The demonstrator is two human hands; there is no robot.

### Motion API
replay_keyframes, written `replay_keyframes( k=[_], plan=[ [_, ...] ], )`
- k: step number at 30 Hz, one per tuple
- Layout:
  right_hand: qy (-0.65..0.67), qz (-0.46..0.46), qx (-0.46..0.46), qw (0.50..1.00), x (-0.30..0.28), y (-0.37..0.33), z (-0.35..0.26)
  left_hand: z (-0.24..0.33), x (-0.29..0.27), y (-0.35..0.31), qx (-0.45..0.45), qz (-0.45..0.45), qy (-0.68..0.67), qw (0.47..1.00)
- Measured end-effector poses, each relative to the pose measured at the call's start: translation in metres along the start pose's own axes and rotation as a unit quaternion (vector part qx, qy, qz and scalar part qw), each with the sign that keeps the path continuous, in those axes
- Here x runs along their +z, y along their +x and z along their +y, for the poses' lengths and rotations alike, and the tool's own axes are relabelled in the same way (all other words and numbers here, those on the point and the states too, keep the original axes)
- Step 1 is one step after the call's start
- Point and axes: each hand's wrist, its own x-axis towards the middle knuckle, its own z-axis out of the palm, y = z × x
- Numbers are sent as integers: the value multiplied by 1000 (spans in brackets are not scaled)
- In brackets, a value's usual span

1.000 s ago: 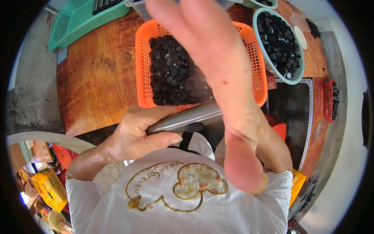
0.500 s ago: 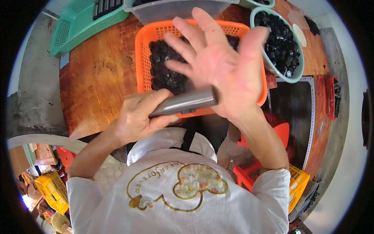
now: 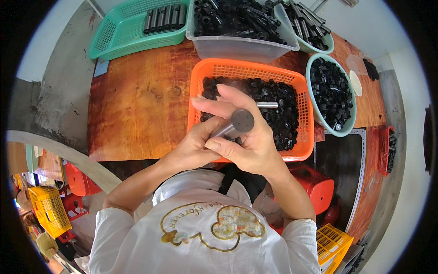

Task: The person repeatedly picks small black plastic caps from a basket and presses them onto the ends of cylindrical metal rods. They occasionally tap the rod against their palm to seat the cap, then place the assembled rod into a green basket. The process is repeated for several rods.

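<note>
A dark grey metal cylinder [image 3: 222,130] is held up over the near side of an orange basket [image 3: 306,150], its flat dark round end tilted up toward me. My left hand [image 3: 194,145] is closed round its lower part. From the right, my right hand [image 3: 255,148] wraps the upper part, its thumb along the near side and its fingers curled beyond it. Small black plastic caps [image 3: 285,125] fill the basket. A shiny metal rod [image 3: 268,105] shows just past my right fingers; where its other end lies is hidden.
A pale green bowl [image 3: 315,107] of black caps stands to the right. Behind are a clear bin [image 3: 237,52] of black parts, another bowl [image 3: 326,48] with metal tubes, and a green basket [image 3: 123,50] holding several tubes [image 3: 166,19]. Red stools [image 3: 315,192] stand below the wooden table [image 3: 137,109].
My right hand was open and spread above the basket; now it has come down round the cylinder. The cylinder's end has swung toward me. The view has shifted, showing more of the table's far side.
</note>
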Motion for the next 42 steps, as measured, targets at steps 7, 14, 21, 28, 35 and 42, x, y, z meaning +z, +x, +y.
replay_keyframes(
  k=[7,14,21,28,35,42],
  plan=[
    [-43,-17,7,999,4,0,-2,1,4,0,-5,-9,-15,1000],
    [-64,-43,7,997,-9,-2,-2,-4,6,1,-10,-9,-82,997],
    [32,55,26,998,-50,22,-37,9,-3,-1,-30,16,21,999],
    [-355,-245,-94,897,-37,51,-55,14,-5,-4,-110,-71,-67,989],
    [-281,-185,-59,940,-19,43,-40,10,5,-8,5,-11,99,995],
    [-188,-47,39,980,-25,27,-22,30,-4,-7,25,56,412,909]
  ],
)
